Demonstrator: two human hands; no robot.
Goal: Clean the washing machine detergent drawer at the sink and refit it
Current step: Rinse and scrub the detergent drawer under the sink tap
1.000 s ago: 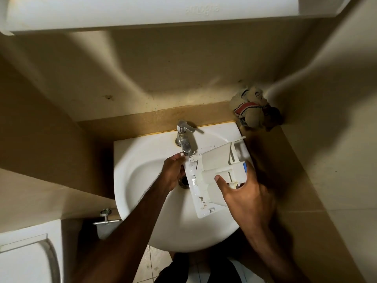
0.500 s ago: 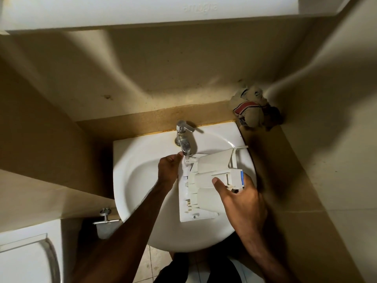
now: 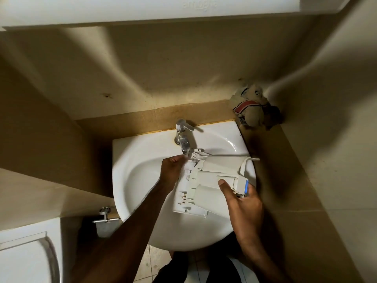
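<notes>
Over the sink (image 3: 142,201), the drawer (image 3: 206,180) is held under the tap (image 3: 183,139). It is gripped at its blue-tabbed end by the right hand (image 3: 242,203); the left hand (image 3: 171,170) is curled at its front panel. Each compartment should probably be turned under the flow. Faint embossed lettering above cannot be read.

Single head-worn wide-angle view, steeply down and forward from close above the sink (image 3: 142,180), facing the back wall (image 3: 163,68).

White drawer (image 3: 212,180), blue tab (image 3: 247,187)
</notes>
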